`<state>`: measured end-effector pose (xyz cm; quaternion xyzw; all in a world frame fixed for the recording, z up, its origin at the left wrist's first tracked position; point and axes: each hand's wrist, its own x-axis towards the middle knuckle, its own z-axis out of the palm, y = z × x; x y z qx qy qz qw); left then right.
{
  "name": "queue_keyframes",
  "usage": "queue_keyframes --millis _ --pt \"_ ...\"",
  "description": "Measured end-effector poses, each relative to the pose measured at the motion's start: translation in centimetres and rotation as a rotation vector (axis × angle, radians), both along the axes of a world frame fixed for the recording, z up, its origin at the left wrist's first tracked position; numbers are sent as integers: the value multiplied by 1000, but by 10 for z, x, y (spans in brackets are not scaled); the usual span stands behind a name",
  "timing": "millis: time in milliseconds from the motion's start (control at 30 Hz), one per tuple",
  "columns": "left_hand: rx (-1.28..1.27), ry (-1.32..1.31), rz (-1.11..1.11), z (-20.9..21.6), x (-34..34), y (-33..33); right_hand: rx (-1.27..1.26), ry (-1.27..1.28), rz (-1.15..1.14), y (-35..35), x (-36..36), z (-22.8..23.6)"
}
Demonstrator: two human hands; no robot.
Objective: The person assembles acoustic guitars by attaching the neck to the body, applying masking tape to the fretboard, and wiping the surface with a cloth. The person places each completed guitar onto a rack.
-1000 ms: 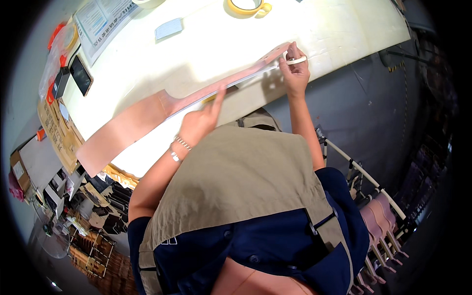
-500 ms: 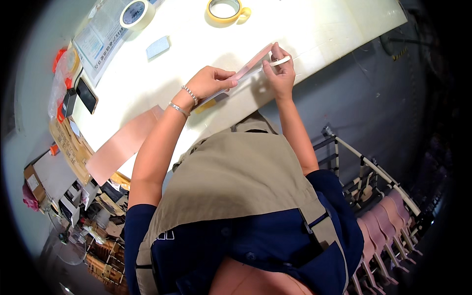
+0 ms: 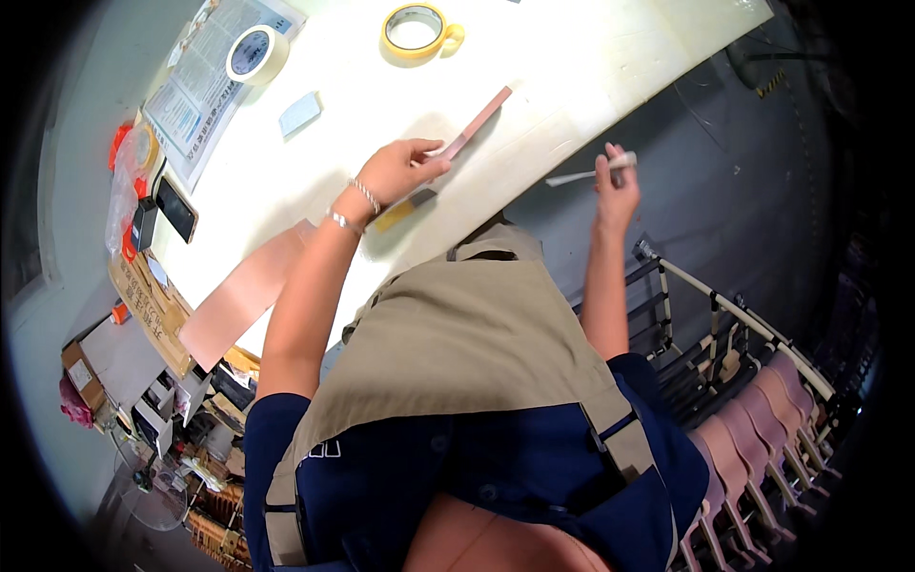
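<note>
My left hand (image 3: 405, 164) is closed on a narrow pink strip (image 3: 481, 116), its thumb and fingers pinching the near end above the white table. The strip's far end points up and to the right. Off the table's right edge, my right hand (image 3: 618, 186) grips a thin white strip (image 3: 572, 178) that looks like tape; one end sticks out leftward, and a bunched part shows at the fingertips. Below my left wrist lies a flat yellow-and-grey piece (image 3: 405, 212). A broad curved pink panel (image 3: 243, 296) is partly covered by my left forearm.
On the table (image 3: 572, 71) are a cream tape roll (image 3: 272, 62), a yellow tape roll (image 3: 385, 36), a light-blue piece (image 3: 301, 115), newspaper (image 3: 198, 110) and a phone (image 3: 175, 209). A tubular rack (image 3: 701, 286) holds several curved pink pieces (image 3: 753, 434) at lower right.
My right hand has moved right and down, away from the pink strip, over the table's edge, taking the white strip with it. My left hand still holds the pink strip.
</note>
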<state>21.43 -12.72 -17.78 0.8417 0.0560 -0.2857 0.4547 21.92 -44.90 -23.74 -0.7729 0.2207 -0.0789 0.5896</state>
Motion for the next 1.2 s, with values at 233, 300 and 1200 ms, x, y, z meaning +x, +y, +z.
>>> queue_keyframes --millis 233,300,1200 --pt "666 -246 -210 41 -67 22 -1072 -8 660 27 92 47" --pt "577 -145 -149 54 -69 33 -984 -283 816 65 86 68" --pt "657 -782 53 26 -183 146 -588 -594 1307 153 22 3"
